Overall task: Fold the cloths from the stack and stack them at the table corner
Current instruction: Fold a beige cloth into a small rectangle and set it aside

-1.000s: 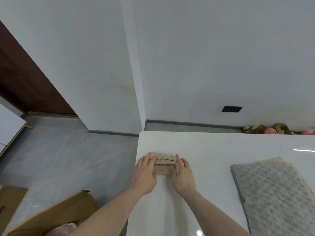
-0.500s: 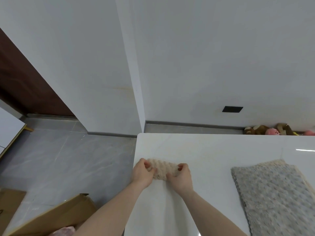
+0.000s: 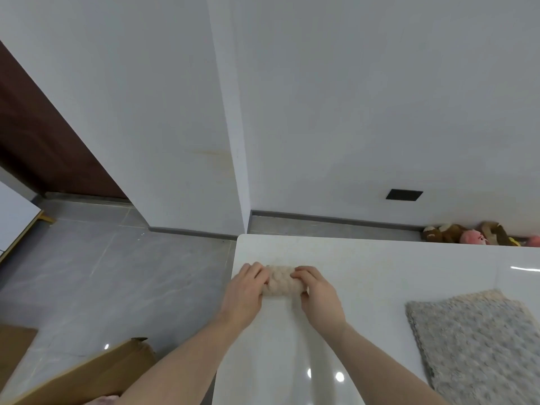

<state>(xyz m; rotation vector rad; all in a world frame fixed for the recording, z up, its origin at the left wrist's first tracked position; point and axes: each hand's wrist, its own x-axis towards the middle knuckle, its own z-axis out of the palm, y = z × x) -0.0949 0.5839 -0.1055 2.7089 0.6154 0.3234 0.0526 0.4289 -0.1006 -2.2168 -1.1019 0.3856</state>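
A small folded beige bobble-textured cloth (image 3: pixel 280 282) lies near the far left corner of the white table (image 3: pixel 380 264). My left hand (image 3: pixel 245 290) holds its left end, fingers curled over the top. On the right end, my right hand (image 3: pixel 317 293) grips the cloth with fingers curled over it and thumb at the near edge. A stack of flat cloths (image 3: pixel 479 343), grey on top with a beige one under it, lies at the right side of the table.
The table's left edge runs just beside my left hand, with grey tiled floor (image 3: pixel 117 276) below. A cardboard box (image 3: pixel 87 375) stands at lower left. Soft toys (image 3: pixel 473 233) lie on the floor by the white wall beyond the table.
The hands went from lying flat on the folded cloth to gripping its ends, and the cloth has shifted a little farther toward the table corner.
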